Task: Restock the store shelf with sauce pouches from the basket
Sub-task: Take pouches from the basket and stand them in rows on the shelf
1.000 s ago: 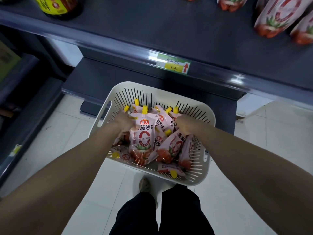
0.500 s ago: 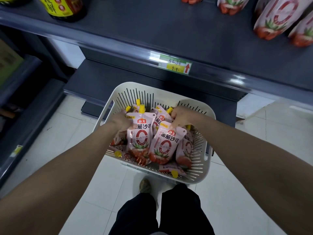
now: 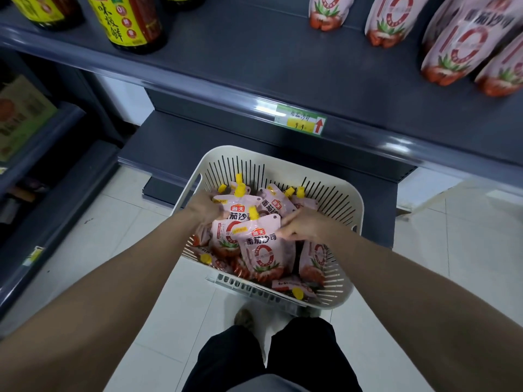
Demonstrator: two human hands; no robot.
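Left grip: the left grip [image 3: 206, 212] was closed on the top corner of a pink plastic sauce pouch with a yellow cap [image 3: 226, 232], which was held upright inside the basket.
Right grip: the right grip [image 3: 301, 227] was pinched on the upper edge of a second pink pouch [image 3: 263, 250], which was held just in front of the first and overlapped it.
Basket: more pouches were heaped in the white slotted plastic basket [image 3: 334, 199], set low before the shelving.
Risk: a corner pinch on a soft, filled pouch was judged liable to slip. Neighbouring pouches could be dragged out by the overlap, and the shelf's front rail could be struck on the way up.
Shelf: matching stocked pouches [image 3: 458, 46] were stood at the right of the dark grey metal shelf [image 3: 254, 66], and dark bottles with yellow labels [image 3: 130, 21] at the left. A green-and-yellow price tag [image 3: 300, 123] was fixed to the rail.
Room: a pale tiled floor [image 3: 113, 236] was seen below, with darker shelving at the left.
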